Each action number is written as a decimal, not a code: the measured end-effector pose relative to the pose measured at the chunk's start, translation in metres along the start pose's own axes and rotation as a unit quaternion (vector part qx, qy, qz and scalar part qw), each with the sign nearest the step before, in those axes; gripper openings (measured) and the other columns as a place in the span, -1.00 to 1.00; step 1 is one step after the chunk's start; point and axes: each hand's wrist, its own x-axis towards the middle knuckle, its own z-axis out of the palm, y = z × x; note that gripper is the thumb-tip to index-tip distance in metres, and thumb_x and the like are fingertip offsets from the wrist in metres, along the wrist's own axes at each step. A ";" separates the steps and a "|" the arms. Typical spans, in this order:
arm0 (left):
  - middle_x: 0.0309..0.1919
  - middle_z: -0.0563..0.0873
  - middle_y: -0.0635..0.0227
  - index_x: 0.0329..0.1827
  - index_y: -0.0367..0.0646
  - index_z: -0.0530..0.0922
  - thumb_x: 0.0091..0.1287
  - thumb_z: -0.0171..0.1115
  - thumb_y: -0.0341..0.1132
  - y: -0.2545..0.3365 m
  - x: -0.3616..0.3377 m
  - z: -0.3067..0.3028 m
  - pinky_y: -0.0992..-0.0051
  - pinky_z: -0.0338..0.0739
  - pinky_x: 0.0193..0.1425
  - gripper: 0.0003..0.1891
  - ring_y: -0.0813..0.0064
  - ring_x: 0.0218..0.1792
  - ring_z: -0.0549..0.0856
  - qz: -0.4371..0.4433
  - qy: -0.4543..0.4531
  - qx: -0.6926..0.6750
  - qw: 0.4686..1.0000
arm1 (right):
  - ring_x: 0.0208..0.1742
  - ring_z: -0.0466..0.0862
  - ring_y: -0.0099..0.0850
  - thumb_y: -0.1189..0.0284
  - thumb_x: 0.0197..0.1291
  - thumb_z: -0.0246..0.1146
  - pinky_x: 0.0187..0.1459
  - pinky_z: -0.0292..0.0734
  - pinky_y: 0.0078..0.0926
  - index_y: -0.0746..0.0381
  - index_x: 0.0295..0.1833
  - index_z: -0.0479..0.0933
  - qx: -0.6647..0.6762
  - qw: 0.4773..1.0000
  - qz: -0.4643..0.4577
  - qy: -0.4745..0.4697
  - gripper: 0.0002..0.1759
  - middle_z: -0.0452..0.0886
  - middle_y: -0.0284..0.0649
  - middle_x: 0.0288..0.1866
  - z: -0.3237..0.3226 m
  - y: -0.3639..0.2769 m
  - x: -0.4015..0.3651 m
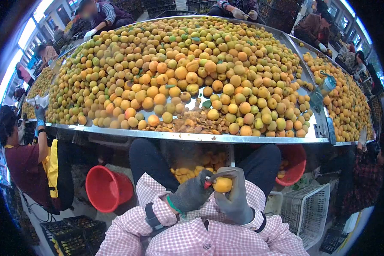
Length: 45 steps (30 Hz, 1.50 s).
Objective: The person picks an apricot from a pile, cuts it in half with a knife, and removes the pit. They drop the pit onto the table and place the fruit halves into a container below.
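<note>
Both my hands wear grey gloves and meet over my lap. In my left hand, closed fingers grip a small tool with a red part. My right hand is wrapped round a yellow-orange fruit, with the tool's end against its upper left side. Below the table edge, between my knees, lie several orange fruit pieces. On the metal table a wide heap of yellow, green and orange fruit is spread, with brown scraps near the front edge.
A red bucket stands left of my legs, another to the right beside a white crate. A bottle stands at the table's right. A co-worker sits at left; others work across the table. Black crates are lower left.
</note>
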 end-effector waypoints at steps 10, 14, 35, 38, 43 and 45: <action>-0.18 0.64 0.11 0.18 -0.14 0.31 0.14 0.36 -0.29 -0.003 0.017 -0.021 0.28 0.57 -0.19 -0.43 0.18 -0.23 0.70 0.066 0.011 -0.032 0.997 | 0.15 0.49 -0.33 0.64 -0.07 0.31 0.20 0.38 -0.41 0.35 0.23 0.30 0.145 0.963 0.173 -0.150 -0.34 0.44 -0.14 0.14 -0.039 0.011 0.039; 0.14 0.45 0.12 0.30 -0.18 0.22 0.17 0.33 -0.34 0.015 0.025 -0.043 0.39 0.43 0.17 -0.35 0.26 0.11 0.54 0.034 0.115 -0.291 0.949 | 0.22 0.46 -0.31 0.66 -0.03 0.32 0.26 0.39 -0.35 0.29 0.25 0.28 0.303 0.934 0.181 -0.057 -0.33 0.41 -0.12 0.21 -0.047 0.016 0.040; -0.40 0.70 0.17 0.00 -0.11 0.51 -0.03 0.42 -0.28 0.023 -0.002 -0.033 0.22 0.58 -0.33 -0.52 0.11 -0.41 0.70 0.066 0.038 0.127 0.989 | 0.07 0.53 -0.42 0.54 -0.09 0.44 0.14 0.45 -0.41 0.22 0.04 0.36 0.168 0.984 -0.034 -0.046 -0.45 0.48 -0.19 0.03 -0.021 -0.014 0.030; -0.39 0.70 0.17 0.00 -0.11 0.52 -0.05 0.42 -0.29 0.020 -0.004 -0.025 0.22 0.57 -0.33 -0.51 0.10 -0.41 0.70 0.012 0.099 0.036 0.994 | 0.05 0.53 -0.42 0.57 -0.10 0.43 0.12 0.47 -0.42 0.22 0.04 0.36 0.178 0.984 -0.019 -0.021 -0.44 0.48 -0.19 0.02 -0.014 -0.017 0.028; -0.38 0.70 0.16 -0.01 -0.11 0.54 -0.08 0.44 -0.25 0.024 -0.007 -0.031 0.25 0.58 -0.32 -0.50 0.09 -0.39 0.70 0.023 0.097 0.096 0.990 | 0.03 0.53 -0.44 0.66 -0.12 0.39 0.06 0.51 -0.47 0.23 0.08 0.31 0.218 0.976 0.006 -0.015 -0.39 0.47 -0.17 0.01 -0.005 -0.023 0.025; -0.38 0.70 0.17 -0.04 -0.10 0.56 -0.08 0.45 -0.23 0.024 -0.007 -0.032 0.25 0.58 -0.31 -0.52 0.10 -0.38 0.70 0.023 0.087 0.099 0.991 | 0.01 0.54 -0.44 0.67 -0.12 0.38 0.03 0.53 -0.49 0.23 0.09 0.31 0.223 0.974 0.026 -0.013 -0.39 0.47 -0.16 0.00 -0.004 -0.029 0.025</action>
